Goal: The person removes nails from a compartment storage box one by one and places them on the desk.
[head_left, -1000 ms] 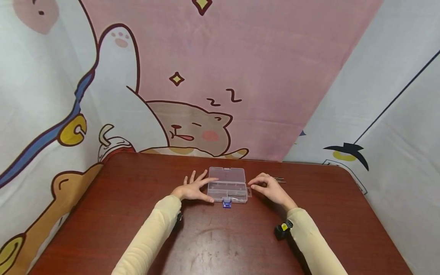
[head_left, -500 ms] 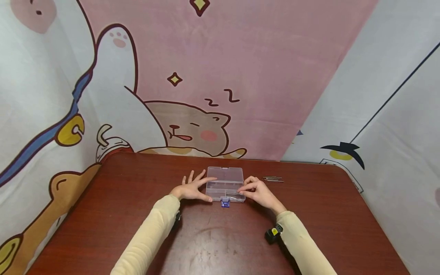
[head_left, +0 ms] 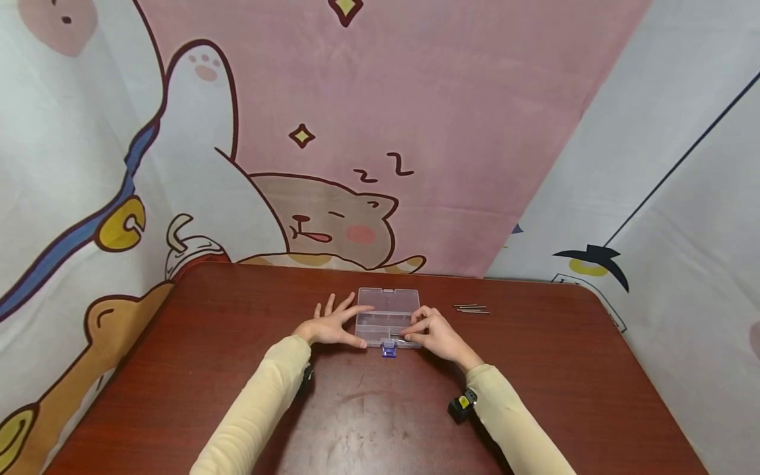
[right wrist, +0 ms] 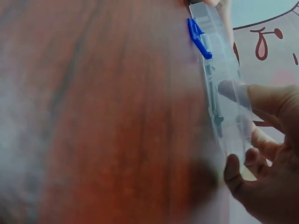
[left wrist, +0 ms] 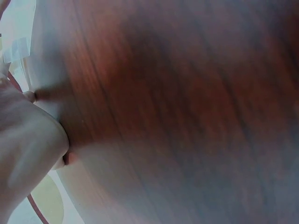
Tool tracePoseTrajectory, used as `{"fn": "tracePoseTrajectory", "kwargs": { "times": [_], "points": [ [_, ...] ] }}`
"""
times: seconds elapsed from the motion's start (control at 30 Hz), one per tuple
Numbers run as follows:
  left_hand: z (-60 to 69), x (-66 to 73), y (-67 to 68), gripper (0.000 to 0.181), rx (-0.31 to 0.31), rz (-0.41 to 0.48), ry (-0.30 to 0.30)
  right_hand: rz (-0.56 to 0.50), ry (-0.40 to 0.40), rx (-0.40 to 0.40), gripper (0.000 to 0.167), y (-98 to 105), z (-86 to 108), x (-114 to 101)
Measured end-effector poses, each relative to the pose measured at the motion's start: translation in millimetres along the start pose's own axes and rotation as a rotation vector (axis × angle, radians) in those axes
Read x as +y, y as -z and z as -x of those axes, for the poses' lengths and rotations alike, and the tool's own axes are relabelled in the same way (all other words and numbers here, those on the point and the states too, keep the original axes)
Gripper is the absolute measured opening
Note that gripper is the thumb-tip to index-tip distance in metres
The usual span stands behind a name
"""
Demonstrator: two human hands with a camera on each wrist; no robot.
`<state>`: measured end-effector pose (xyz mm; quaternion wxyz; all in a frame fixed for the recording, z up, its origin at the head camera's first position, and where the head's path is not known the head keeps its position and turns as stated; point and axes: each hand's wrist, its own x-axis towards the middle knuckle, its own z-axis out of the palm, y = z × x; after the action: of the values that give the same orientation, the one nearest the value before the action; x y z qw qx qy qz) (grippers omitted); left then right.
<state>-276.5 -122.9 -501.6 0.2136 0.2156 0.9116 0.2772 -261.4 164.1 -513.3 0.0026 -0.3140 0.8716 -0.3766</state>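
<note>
A clear plastic box (head_left: 374,320) with compartments stands with its lid (head_left: 388,301) raised at the back and a blue latch (head_left: 388,349) in front. Thin metal pins (right wrist: 215,100) lie in its front right compartment. My left hand (head_left: 332,328) rests against the box's left side, fingers spread. My right hand (head_left: 438,335) reaches over the right end, fingertips in the front right compartment. In the right wrist view one digit of the right hand (right wrist: 273,135) shows through the plastic beside the pins; no pin is visibly gripped. The left wrist view mostly shows tabletop.
Several thin metal pins (head_left: 472,309) lie on the brown table (head_left: 368,415), to the right of the box and behind my right hand. A cloth with cartoon animals (head_left: 338,221) hangs behind the table's back edge.
My right hand has moved left from beside the box to inside its front right compartment. My left hand keeps its place at the box. The view has shifted slightly.
</note>
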Motion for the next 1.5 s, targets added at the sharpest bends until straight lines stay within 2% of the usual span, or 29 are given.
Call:
{"fn": "tracePoseTrajectory", "kwargs": {
  "times": [0.17, 0.33, 0.63, 0.8, 1.1, 1.37, 1.5],
  "points": [
    [-0.3, 0.6, -0.1, 0.085, 0.001, -0.005, 0.0, 0.015, 0.015, -0.028, 0.012, 2, -1.3, -4],
    [0.2, 0.9, -0.2, 0.085, 0.003, -0.007, -0.007, 0.021, -0.013, -0.061, 0.013, 3, -4.6, -6],
    [0.3, 1.0, 0.7, 0.085, 0.0, 0.001, -0.009, 0.022, -0.002, -0.08, 0.011, 4, -7.4, -5],
    [0.6, 0.1, 0.2, 0.085, -0.002, -0.001, -0.004, 0.0, -0.021, -0.078, 0.01, 3, -11.7, -4],
    [0.9, 0.7, 1.3, 0.084, -0.002, 0.009, -0.012, 0.037, -0.021, -0.027, 0.011, -4, -12.3, -3],
    [0.5, 0.5, 0.8, 0.083, -0.003, 0.005, -0.004, 0.151, -0.116, 0.061, 0.006, -13, -13.1, -8],
    [0.7, 0.0, -0.2, 0.084, -0.008, 0.01, 0.006, 0.216, -0.129, 0.096, 0.005, -17, -13.6, -11]
  ]
}}
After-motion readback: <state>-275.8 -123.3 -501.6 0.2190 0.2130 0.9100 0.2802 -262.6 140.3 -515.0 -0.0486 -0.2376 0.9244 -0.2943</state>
